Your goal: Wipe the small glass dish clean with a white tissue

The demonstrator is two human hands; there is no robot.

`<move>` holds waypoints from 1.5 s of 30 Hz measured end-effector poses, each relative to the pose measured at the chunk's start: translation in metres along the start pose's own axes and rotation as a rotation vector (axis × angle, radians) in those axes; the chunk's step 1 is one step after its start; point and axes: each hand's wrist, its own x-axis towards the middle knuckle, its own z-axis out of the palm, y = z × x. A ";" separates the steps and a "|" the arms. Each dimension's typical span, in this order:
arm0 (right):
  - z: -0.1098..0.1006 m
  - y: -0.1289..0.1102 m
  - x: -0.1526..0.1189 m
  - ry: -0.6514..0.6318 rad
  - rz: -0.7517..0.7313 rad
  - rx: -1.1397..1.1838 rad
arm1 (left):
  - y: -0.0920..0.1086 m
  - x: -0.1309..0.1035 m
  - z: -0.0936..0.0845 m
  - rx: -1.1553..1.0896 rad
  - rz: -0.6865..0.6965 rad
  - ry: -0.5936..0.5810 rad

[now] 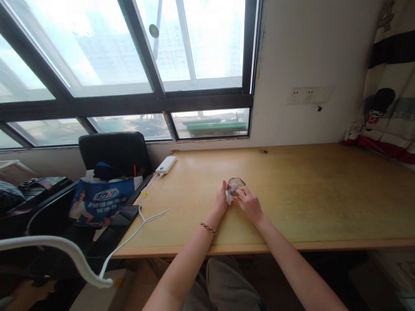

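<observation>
— What are the two hands doing?

— Both rest near the middle of the wooden bench [292, 194], close together. The left hand [222, 199], with a beaded bracelet [208, 228] on its wrist, presses against the left side of a small round glass object [235, 185], and a bit of white cloth or tissue [228, 198] shows between its fingers [223, 186]. They are curled on that cloth.

— And the right hand?

— The right hand [249, 204] sits just right of the glass object, its fingers [240, 193] bent in and touching the near edge. It looks like a pinch on the rim, though the thing is too small to tell exactly.

— Where is the glass object?

— On the bench between the two hands, a little beyond them towards the window [129, 65].

— What else is around?

— A white power bank [165, 165] lies at the far left corner of the bench, with a white cable [142, 216] trailing over the left edge. Beside the bench, a black chair [113, 151] carries a blue printed bag [100, 198]. A wall socket [306, 95] sits above the bench on the right.
</observation>
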 end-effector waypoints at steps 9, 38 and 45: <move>-0.059 0.129 0.052 0.155 0.152 -0.217 | -0.009 0.000 -0.007 0.315 0.149 -0.065; -0.111 0.305 0.092 -0.070 0.523 -0.628 | -0.010 0.003 -0.005 0.441 0.145 -0.165; -0.115 0.311 0.092 -0.001 0.531 -0.513 | -0.010 0.003 -0.005 0.415 0.133 -0.166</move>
